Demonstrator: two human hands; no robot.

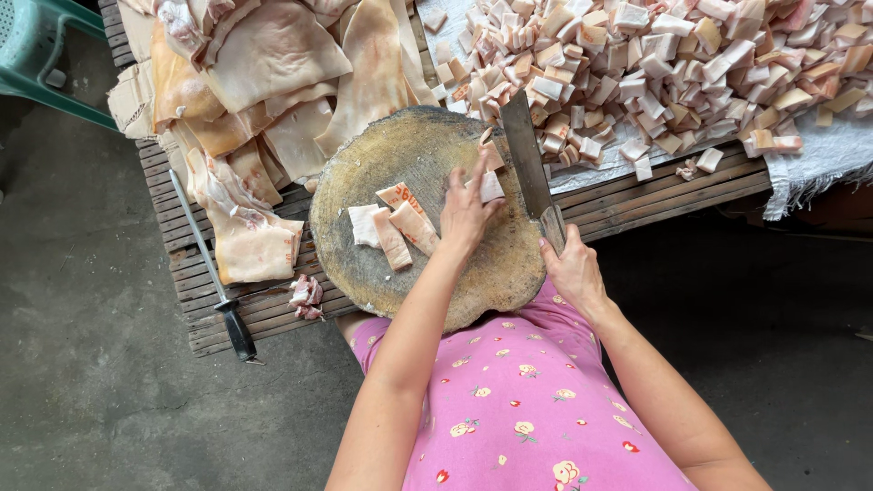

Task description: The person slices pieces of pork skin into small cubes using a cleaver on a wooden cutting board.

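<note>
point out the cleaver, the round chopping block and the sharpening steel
cleaver (pixel 526 150), head view, middle of the flat blade
round chopping block (pixel 400 150), head view, bare wood of its upper part
sharpening steel (pixel 238 329), head view, on its black handle

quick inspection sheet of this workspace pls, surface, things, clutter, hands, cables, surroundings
surface: slatted bench, round wooden block on it
job's things: cleaver on the block; cut strips on the block; skin sheets at left; pile of cubes on white cloth
clutter: sharpening steel, scrap at bench edge
grippers: left hand on a piece; right hand grips the cleaver handle
cables: nothing seen
surroundings: concrete floor, green chair
</note>
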